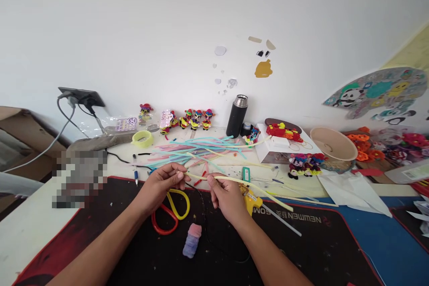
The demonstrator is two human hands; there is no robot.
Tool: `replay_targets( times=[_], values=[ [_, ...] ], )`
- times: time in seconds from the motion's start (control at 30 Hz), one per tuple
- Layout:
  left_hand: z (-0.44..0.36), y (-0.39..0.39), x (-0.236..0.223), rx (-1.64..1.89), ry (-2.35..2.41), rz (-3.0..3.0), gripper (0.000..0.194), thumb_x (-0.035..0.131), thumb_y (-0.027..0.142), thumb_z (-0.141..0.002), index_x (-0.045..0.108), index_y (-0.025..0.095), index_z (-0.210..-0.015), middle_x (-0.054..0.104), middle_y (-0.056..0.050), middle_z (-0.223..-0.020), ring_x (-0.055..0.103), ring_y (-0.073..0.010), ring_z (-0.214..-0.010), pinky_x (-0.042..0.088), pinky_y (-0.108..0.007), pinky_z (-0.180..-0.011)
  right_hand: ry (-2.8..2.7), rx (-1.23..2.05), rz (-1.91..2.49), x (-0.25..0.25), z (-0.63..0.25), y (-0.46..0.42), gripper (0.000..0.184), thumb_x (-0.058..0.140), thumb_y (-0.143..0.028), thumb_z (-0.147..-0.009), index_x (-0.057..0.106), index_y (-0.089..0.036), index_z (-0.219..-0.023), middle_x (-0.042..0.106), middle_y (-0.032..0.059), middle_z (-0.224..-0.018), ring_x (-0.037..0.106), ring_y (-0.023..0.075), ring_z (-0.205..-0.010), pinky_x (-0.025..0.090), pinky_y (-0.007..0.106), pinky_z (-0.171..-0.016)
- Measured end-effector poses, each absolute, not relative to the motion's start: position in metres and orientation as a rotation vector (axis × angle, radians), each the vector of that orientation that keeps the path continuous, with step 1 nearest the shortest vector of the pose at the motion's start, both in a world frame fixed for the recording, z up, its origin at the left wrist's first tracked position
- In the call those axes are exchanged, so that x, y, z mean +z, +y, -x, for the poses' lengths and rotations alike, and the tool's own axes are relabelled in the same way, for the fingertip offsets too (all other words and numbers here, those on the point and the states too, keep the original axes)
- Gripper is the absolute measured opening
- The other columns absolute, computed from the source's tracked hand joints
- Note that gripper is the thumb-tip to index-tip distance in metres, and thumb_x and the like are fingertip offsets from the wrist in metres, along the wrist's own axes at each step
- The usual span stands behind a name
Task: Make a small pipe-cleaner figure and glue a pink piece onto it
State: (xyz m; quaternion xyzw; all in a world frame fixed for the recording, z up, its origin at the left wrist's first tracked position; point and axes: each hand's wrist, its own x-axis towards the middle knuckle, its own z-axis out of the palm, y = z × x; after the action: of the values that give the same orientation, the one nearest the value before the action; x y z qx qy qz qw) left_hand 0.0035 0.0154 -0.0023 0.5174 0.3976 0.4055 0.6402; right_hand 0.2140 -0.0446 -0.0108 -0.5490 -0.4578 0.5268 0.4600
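Between my two hands runs a pale yellow pipe cleaner, its long end trailing off to the right. My left hand pinches it near its left end, thumb against fingers. A short way along, my right hand is closed on it as well. Scissors with one yellow and one red handle lie below my left hand, blades hidden. On the black mat beneath both hands rests a small pink and purple piece that looks wound from pipe cleaner. A yellow glue gun is partly hidden behind my right hand.
Loose pastel pipe cleaners spread behind my hands. Small colourful figures and a black thermos stand along the wall. A white box, a beige bowl and white tissue are at right. A dark cable crosses the mat.
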Motion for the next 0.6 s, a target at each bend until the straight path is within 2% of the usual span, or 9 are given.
replay_targets(
  times=[0.1,0.27,0.43,0.53,0.6],
  values=[
    [-0.002,0.017,-0.007,0.910,0.902,-1.102,0.042,0.087,0.051,-0.074,0.071,0.017,-0.092,0.076,-0.007,-0.079,0.065,-0.0159,-0.062,0.051,-0.028,-0.062,-1.123,1.302,1.354,-0.011,-0.213,-0.045,0.055,0.059,-0.073,-0.087,0.071,-0.020,-0.095,0.048,-0.0078,-0.049,0.043,0.0125,-0.038,0.032,0.025,-0.042],
    [0.004,0.020,-0.006,0.843,0.987,-1.259,0.038,0.081,0.055,-0.081,0.071,0.018,-0.085,0.076,-0.006,-0.078,0.070,-0.0185,-0.072,0.056,-0.030,-0.072,-1.115,1.306,1.334,-0.009,-0.214,-0.044,0.054,0.061,-0.074,-0.087,0.065,-0.020,-0.082,0.048,-0.0071,-0.047,0.043,0.0114,-0.037,0.030,0.024,-0.041],
    [0.011,0.033,0.011,0.798,1.044,-1.493,0.043,0.076,0.061,-0.082,0.068,0.020,-0.077,0.074,-0.006,-0.076,0.068,-0.0204,-0.069,0.056,-0.032,-0.068,-0.997,1.309,1.324,-0.010,-0.216,-0.043,0.057,0.064,-0.076,-0.084,0.058,-0.021,-0.069,0.049,-0.0060,-0.047,0.042,0.0099,-0.037,0.027,0.023,-0.039],
    [0.019,0.046,0.023,0.735,1.055,-1.675,0.043,0.070,0.062,-0.085,0.070,0.020,-0.077,0.075,-0.006,-0.075,0.069,-0.0228,-0.073,0.057,-0.034,-0.072,-0.941,1.308,1.297,-0.011,-0.217,-0.041,0.055,0.067,-0.075,-0.083,0.060,-0.021,-0.072,0.048,-0.0069,-0.047,0.041,0.0097,-0.037,0.027,0.023,-0.039],
    [0.027,0.054,0.029,0.603,1.040,-1.808,0.041,0.069,0.060,-0.087,0.072,0.021,-0.078,0.075,-0.005,-0.075,0.068,-0.0221,-0.072,0.056,-0.032,-0.070,-0.932,1.301,1.268,-0.012,-0.219,-0.041,0.052,0.068,-0.072,-0.084,0.064,-0.020,-0.079,0.048,-0.0077,-0.047,0.042,0.0101,-0.037,0.028,0.022,-0.039]
  ],
)
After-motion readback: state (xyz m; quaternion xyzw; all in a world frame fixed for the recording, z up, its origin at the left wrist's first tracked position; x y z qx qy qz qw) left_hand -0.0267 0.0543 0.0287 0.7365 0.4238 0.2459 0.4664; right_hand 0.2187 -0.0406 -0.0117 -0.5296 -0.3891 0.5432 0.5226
